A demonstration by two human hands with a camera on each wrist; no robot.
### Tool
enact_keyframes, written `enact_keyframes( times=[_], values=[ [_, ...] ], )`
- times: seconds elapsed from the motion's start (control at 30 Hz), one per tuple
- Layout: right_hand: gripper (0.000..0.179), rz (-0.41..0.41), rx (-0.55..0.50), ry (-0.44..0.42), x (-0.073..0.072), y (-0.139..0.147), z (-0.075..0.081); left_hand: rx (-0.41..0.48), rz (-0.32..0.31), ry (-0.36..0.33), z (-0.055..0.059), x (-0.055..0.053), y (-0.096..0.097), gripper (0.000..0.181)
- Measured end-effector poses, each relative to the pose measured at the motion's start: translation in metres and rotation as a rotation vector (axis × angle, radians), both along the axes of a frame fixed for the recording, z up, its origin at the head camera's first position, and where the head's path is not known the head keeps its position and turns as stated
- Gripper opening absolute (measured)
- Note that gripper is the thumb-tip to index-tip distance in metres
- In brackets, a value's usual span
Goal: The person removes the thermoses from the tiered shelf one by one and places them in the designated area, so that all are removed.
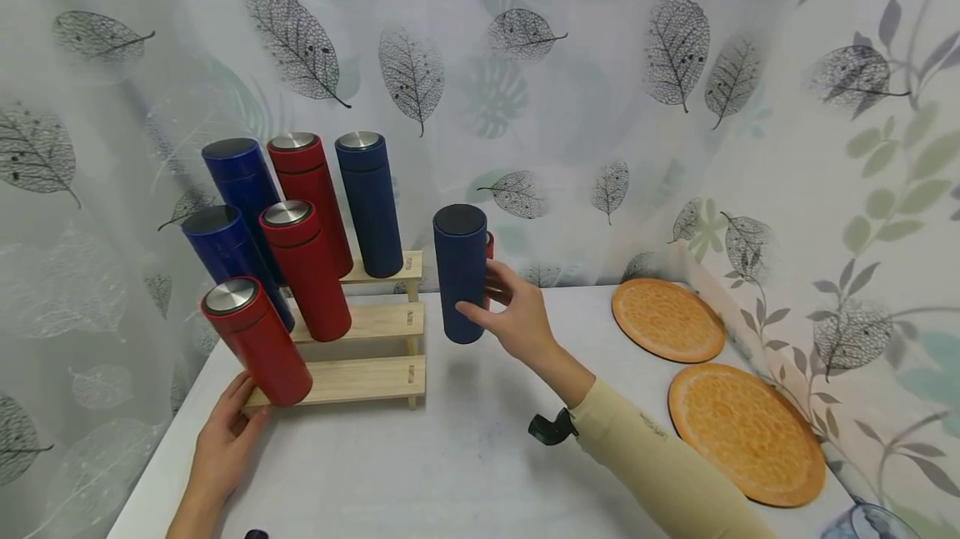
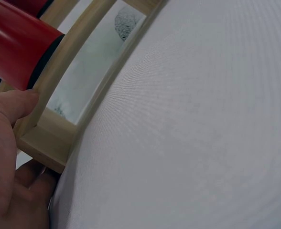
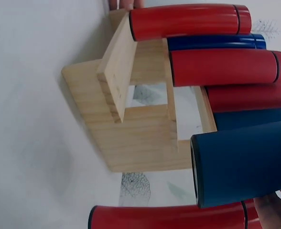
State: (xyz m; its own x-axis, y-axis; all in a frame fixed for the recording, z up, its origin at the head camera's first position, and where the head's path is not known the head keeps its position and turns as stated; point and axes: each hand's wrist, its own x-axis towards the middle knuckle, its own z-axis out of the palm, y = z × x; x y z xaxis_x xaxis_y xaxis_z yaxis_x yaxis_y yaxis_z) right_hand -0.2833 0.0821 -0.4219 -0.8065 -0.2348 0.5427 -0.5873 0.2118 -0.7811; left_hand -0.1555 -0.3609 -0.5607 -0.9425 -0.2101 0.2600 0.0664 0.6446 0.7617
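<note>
My right hand [image 1: 517,314] grips a dark blue thermos flask [image 1: 460,272], thumb on its near side; its base shows in the right wrist view, over the table. Behind it, a red flask [image 3: 169,218] stands partly hidden. A three-step wooden rack [image 1: 367,379] stands to the left. My left hand [image 1: 225,439] holds its front left corner, thumb at the shelf edge and fingers round the end. On the front step is a red flask [image 1: 258,343]; a blue flask [image 1: 232,247] and a red one [image 1: 306,272] fill the middle. Blue, red and dark blue flasks [image 1: 371,206] line the back.
Two round orange-brown mats [image 1: 746,431] lie along the table's right side. A clear glass-like vessel [image 1: 870,522] shows at the lower right corner. Leaf-printed curtains [image 1: 525,106] hang behind and beside the white table [image 1: 420,472]. A small black object [image 1: 257,534] peeks in at the bottom edge.
</note>
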Motion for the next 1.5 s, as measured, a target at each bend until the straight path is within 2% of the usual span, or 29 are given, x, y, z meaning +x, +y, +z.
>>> enact_keyframes(
  times=[0.27,0.77,1.5],
  values=[
    [0.065,-0.034,-0.001,0.009,-0.002,0.016,-0.001,0.009,0.003,-0.026,0.003,0.000,0.002,0.063],
    [0.065,-0.074,0.015,-0.029,-0.009,0.045,-0.002,0.027,0.003,-0.021,0.004,0.001,0.003,0.064],
    [0.066,-0.175,0.041,-0.037,-0.031,0.072,-0.031,0.016,-0.006,-0.005,0.000,-0.001,-0.001,0.064]
  ],
)
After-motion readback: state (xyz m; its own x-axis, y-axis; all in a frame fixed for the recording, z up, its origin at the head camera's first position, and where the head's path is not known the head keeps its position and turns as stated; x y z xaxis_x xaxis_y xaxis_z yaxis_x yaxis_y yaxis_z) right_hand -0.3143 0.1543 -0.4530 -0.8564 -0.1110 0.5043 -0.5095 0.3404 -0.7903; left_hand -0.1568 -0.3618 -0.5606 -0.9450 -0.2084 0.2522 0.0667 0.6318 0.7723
